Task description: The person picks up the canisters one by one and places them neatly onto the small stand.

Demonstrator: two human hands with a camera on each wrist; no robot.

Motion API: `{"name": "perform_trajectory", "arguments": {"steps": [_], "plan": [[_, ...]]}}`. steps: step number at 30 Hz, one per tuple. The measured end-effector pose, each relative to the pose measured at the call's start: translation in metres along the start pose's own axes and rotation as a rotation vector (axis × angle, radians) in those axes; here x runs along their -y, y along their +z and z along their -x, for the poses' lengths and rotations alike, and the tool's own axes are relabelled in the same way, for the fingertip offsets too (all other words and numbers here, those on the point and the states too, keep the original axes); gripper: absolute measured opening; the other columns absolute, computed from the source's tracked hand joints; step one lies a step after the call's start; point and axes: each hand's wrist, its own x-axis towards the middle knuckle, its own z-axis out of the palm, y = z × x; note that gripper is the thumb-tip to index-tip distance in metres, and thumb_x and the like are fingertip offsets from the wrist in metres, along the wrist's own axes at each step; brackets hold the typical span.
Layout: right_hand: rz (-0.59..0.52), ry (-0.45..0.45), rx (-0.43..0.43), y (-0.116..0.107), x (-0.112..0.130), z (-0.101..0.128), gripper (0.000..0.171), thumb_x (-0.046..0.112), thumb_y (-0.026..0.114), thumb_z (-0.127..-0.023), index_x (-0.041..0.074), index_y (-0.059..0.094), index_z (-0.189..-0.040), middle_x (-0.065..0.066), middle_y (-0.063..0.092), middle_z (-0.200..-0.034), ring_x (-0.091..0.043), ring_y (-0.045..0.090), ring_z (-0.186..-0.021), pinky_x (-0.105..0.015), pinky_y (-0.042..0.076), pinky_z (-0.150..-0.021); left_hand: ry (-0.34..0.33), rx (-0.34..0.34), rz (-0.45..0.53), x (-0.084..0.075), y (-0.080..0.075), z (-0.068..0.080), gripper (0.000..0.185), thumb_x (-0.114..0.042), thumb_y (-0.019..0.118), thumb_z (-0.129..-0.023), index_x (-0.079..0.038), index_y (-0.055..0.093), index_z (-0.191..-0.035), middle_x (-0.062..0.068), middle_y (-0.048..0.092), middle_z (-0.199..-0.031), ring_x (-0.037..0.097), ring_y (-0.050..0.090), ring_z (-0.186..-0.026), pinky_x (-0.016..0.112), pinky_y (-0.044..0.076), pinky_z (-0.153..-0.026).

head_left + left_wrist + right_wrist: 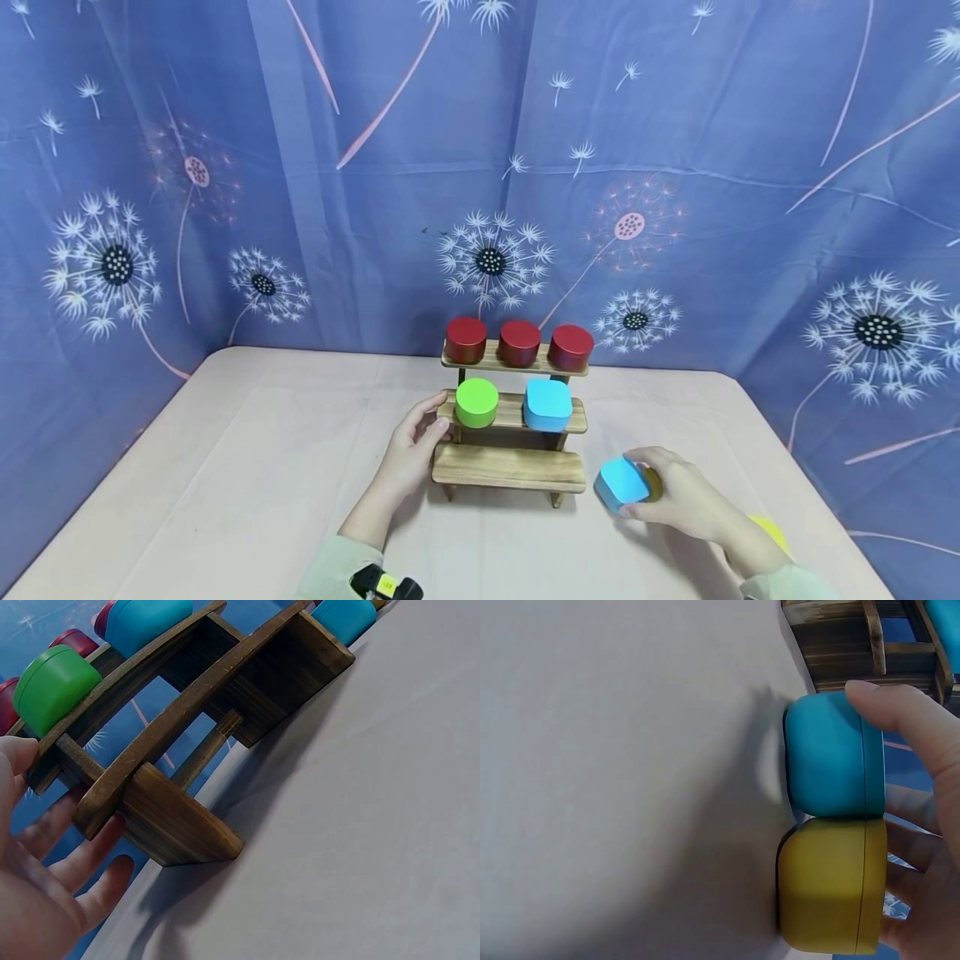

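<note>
Currently, my head view is filled mostly by a blue dandelion-print curtain [375,125] behind a pale table [262,483]. On the table I see a three-step wooden stand [510,468]. The left hand [411,448] holds the left end of its middle step, thumb in front and fingers behind the board. To the right of the stand, the right hand [686,493] has thumb and fingers round a blue box [621,483] resting on the table. My right wrist view shows a yellow box [821,889] right beside it; I cannot tell whether the fingers grip that one too. Three round red boxes [519,343] line the top step. On the middle step, a second blue box [547,403] stands right of a round green box [477,402]. Smallest, a yellow patch [770,531] peeks past the right forearm [742,540], too hidden to identify.
</note>
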Motion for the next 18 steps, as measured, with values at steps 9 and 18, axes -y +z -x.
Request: {"name": "perform_trajectory", "arguments": {"steps": [9,18], "plan": [[-0.066,0.043,0.029,-0.0021,-0.0011,0.0003,0.076,0.046,0.083,-0.065,0.001,0.056,-0.120,-0.010,0.062,-0.114,-0.008,0.055,-0.085,-0.022,0.048,-0.069,0.004,0.013,0.001,0.0015,-0.0003,0.0002,0.041,-0.012,0.051,-0.097,-0.010,0.046,-0.138,0.016,0.053,-0.131,0.011,0.060,-0.095,0.031,0.051,-0.089],[-0.138,0.041,0.006,-0.0050,-0.0004,0.0012,0.071,0.041,0.083,-0.068,0.002,0.055,-0.121,-0.006,0.065,-0.108,-0.004,0.058,-0.083,-0.022,0.048,-0.068,-0.023,0.004,0.004,-0.0010,-0.0002,0.0004,0.040,-0.011,0.050,-0.097,-0.015,0.047,-0.137,0.013,0.056,-0.127,0.018,0.060,-0.092,0.030,0.051,-0.088]]}}
